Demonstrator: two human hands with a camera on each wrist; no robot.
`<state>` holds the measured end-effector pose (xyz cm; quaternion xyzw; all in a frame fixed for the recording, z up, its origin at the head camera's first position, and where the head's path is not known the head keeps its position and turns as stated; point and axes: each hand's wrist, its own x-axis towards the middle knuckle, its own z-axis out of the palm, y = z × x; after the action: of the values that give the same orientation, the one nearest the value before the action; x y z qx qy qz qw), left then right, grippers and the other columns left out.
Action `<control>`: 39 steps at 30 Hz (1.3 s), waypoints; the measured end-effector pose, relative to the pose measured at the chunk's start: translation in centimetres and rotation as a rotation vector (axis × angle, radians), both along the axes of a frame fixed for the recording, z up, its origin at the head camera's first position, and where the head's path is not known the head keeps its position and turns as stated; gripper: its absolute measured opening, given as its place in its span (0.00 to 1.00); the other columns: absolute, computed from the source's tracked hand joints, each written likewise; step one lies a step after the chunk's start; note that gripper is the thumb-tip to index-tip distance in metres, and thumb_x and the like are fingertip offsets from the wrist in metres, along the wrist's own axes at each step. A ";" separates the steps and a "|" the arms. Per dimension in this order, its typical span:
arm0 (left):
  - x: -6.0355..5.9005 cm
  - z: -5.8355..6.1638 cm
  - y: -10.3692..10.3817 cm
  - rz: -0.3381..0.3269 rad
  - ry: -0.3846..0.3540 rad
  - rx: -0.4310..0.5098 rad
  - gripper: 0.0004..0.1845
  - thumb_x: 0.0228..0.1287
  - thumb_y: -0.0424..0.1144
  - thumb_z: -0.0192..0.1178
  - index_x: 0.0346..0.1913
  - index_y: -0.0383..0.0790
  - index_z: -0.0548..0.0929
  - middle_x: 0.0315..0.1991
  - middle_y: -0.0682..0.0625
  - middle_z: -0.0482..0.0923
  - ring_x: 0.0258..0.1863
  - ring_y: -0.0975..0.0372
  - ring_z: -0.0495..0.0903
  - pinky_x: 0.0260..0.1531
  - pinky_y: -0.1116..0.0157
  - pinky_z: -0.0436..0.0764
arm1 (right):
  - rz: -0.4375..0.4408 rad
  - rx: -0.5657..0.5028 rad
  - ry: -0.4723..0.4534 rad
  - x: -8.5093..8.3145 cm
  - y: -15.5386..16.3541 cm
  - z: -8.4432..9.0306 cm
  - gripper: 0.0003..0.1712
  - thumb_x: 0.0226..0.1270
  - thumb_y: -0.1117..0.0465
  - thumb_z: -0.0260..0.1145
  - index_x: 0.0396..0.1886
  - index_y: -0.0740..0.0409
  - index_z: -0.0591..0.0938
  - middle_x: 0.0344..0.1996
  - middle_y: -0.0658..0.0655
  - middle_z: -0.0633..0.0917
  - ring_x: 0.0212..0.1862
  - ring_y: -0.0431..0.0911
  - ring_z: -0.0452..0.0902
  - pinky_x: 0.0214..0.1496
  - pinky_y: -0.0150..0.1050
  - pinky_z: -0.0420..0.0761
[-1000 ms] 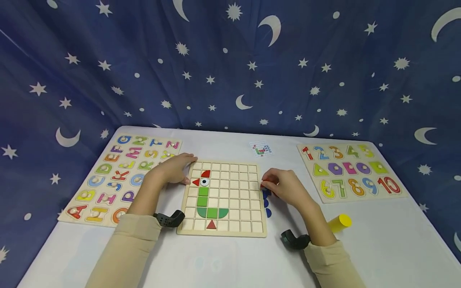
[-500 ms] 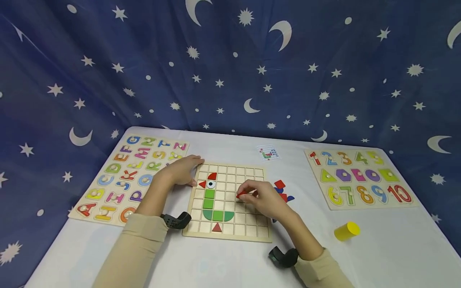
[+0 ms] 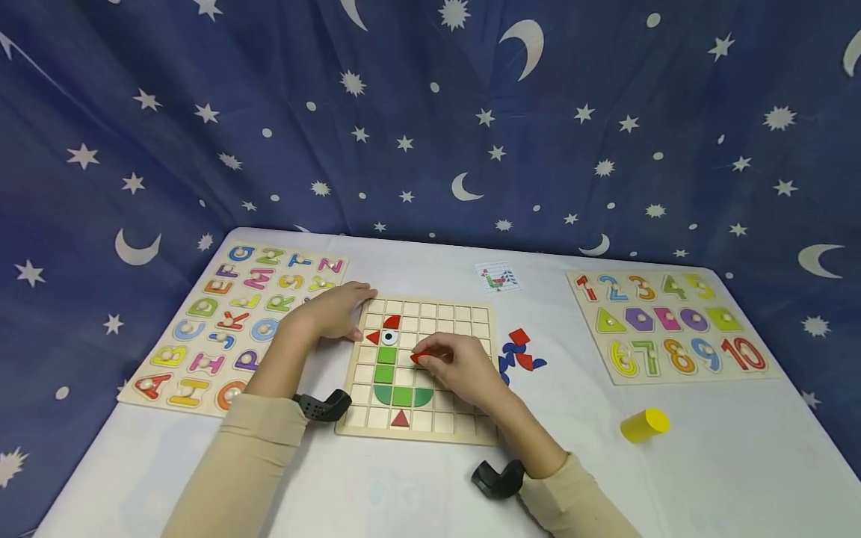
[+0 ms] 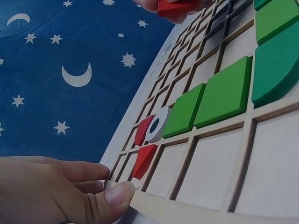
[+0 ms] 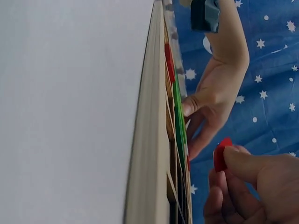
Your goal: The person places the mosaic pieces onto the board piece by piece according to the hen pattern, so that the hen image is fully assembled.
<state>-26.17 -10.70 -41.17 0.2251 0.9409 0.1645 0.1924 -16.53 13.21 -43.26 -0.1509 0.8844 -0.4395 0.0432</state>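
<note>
The right hand (image 3: 464, 366) pinches a small red piece (image 3: 420, 358) just over the grid board (image 3: 420, 430), beside the green squares (image 3: 386, 365). The left hand (image 3: 332, 314), fingers relaxed, rests on the board's far left corner, seemingly steadying it on the desk (image 3: 403, 493).

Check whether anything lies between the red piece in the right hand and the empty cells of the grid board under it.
Nothing visible does. The right hand pinches the red piece just above the grid board; the cells right of the green squares show bare wood. The left hand rests at the board's far left edge, clear of them.
</note>
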 end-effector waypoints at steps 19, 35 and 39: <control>-0.1 0.2 0.1 0.007 -0.008 -0.003 0.44 0.52 0.37 0.70 0.71 0.38 0.61 0.74 0.38 0.53 0.73 0.45 0.52 0.72 0.48 0.53 | 0.032 0.070 0.074 0.2 -0.7 -0.9 0.12 0.62 0.61 0.67 0.46 0.50 0.84 0.38 0.46 0.86 0.37 0.38 0.77 0.42 0.32 0.80; 0.0 0.2 -0.1 0.018 -0.017 0.004 0.43 0.52 0.36 0.70 0.71 0.38 0.61 0.74 0.39 0.53 0.73 0.45 0.52 0.72 0.47 0.54 | 0.109 0.205 0.174 0.1 -0.9 -1.2 0.16 0.65 0.60 0.64 0.51 0.47 0.84 0.36 0.45 0.83 0.35 0.36 0.73 0.36 0.29 0.75; 0.0 0.2 -0.1 0.021 -0.019 0.008 0.43 0.52 0.36 0.69 0.71 0.38 0.61 0.74 0.39 0.53 0.73 0.45 0.52 0.72 0.47 0.54 | 0.099 0.212 0.162 0.1 -1.0 -1.2 0.14 0.65 0.61 0.64 0.49 0.48 0.84 0.38 0.45 0.84 0.36 0.36 0.73 0.39 0.29 0.76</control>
<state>-26.18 -10.84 -41.01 0.2144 0.9407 0.1722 0.1988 -16.40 12.21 -44.45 -0.2241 0.9180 -0.3271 0.0091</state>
